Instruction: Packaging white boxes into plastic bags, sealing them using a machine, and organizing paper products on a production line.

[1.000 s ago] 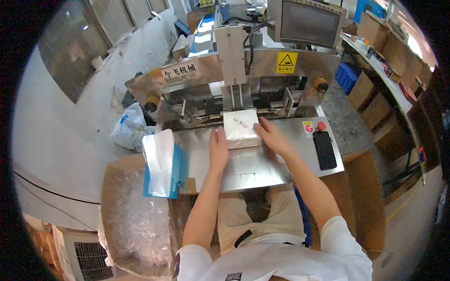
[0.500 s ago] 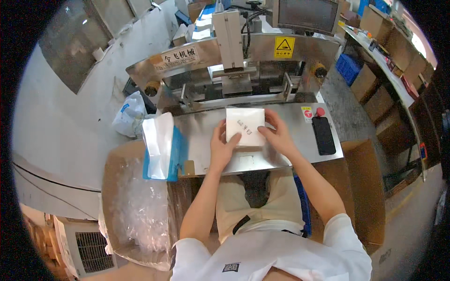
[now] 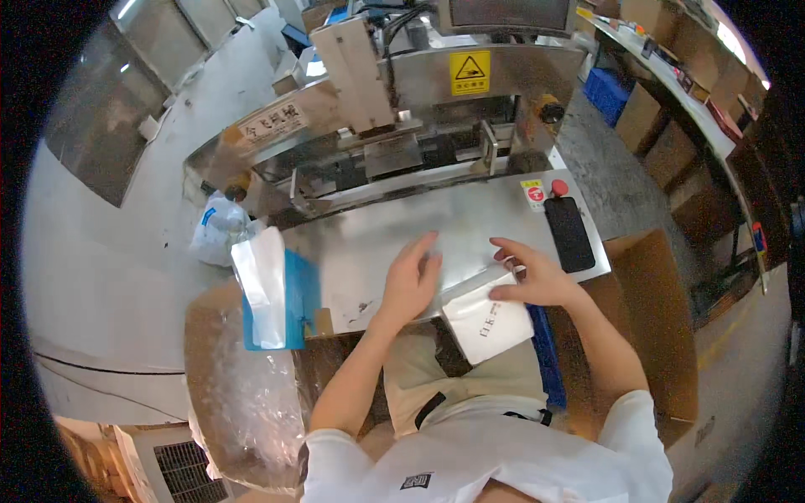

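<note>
A flat white square packet (image 3: 489, 325) with dark marks on its face hangs tilted over the front edge of the metal worktable (image 3: 369, 251). My right hand (image 3: 537, 277) grips it by the upper right part, the thumb lying across its face. To the left, my left hand (image 3: 411, 283) is raised over the table's front edge, fingers and thumb apart, with nothing in it. A blue bin (image 3: 300, 293) holding shiny clear plastic sleeves (image 3: 262, 277) stands left of that hand.
A machine with a metal frame (image 3: 520, 75) spans the table's back. On the right lie a black phone (image 3: 570, 233) and a red button (image 3: 559, 188). Cardboard boxes flank me: the left box (image 3: 205, 335) holds clear plastic, the other (image 3: 654, 310) stands right.
The white packet has moved from above the table toward me and to the right, and turned. My left hand has let go of it; my right hand still holds it. The whole view has shifted.
</note>
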Motion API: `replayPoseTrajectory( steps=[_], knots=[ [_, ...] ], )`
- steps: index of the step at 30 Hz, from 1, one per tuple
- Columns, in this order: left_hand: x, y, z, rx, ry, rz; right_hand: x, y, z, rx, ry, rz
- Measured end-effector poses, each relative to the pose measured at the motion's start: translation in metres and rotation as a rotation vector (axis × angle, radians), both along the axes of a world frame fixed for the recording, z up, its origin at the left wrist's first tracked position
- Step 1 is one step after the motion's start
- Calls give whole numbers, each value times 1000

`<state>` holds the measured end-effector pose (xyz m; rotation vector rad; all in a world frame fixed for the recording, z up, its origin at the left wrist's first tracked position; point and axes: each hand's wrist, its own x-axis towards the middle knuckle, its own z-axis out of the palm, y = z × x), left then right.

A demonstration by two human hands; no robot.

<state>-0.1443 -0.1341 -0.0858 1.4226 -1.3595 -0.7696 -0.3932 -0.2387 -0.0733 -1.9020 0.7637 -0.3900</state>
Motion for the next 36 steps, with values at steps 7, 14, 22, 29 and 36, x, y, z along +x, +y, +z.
replayPoseTrajectory(
  steps=[7,14,22,29,36],
  knots=[
    [52,-114,-60,119,-846,164,-22,-1,-19,162,25,-43],
    [92,-196,-65,546,-751,-73,-117,24,-27,135,-166,-308],
    [105,-151,-56,195,-464,167,-343,90,50,-78,-29,-1032],
    [-64,-51,-45,121,-706,-33,-491,120,-136,105,954,-949],
    [-106,-42,-82,-34,-1072,-69,-563,228,-350,808,758,-717]
  ],
)
